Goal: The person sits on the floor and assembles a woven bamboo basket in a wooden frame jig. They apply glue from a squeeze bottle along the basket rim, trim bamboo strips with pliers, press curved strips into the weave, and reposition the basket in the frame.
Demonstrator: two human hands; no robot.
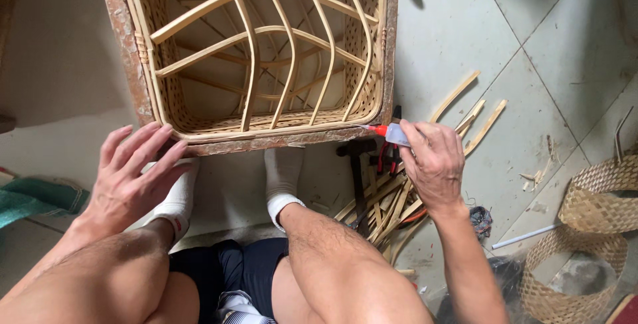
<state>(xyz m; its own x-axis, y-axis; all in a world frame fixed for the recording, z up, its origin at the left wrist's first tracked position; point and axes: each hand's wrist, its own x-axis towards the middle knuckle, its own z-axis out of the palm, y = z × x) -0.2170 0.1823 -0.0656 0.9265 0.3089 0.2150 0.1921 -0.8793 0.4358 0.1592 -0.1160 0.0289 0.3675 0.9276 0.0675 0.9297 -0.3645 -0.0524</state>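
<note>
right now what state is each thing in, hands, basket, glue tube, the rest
left hand: open, fingers spread, resting at the near left corner of the frame
right hand: closed around the glue tube
glue tube: held level, red tip at the basket rim
woven basket: sitting inside the worn frame, curved ribs across its opening
worn frame: flat on the floor
bamboo strips: loose pile on the floor
round woven baskets: on the floor, open

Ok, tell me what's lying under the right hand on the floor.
Under the right hand, which holds a small red-tipped tube, lies a pile of bamboo strips and a hammer. The hand and forearm cover part of the pile.
</note>
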